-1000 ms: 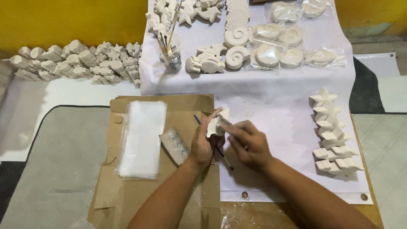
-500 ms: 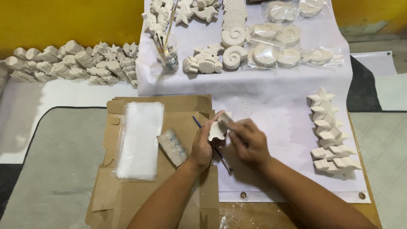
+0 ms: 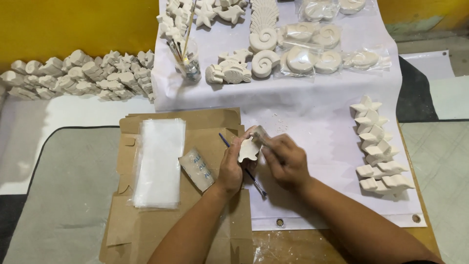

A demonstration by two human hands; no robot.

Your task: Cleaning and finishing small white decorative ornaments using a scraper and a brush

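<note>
the left hand [image 3: 230,168] pinches a small white plaster figure [image 3: 248,150] above the cardboard [image 3: 215,128]; the right hand [image 3: 287,160] closes on a small tool [image 3: 259,133] pressed to its top edge. it seems a smoothing step; next needs a steady turn. against 1 second ago, almost nothing differs; the brush [image 3: 243,166] lies the same.

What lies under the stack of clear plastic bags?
The clear plastic bags lie on flattened brown cardboard, which shows around them. Anything between bags and cardboard is hidden.
</note>
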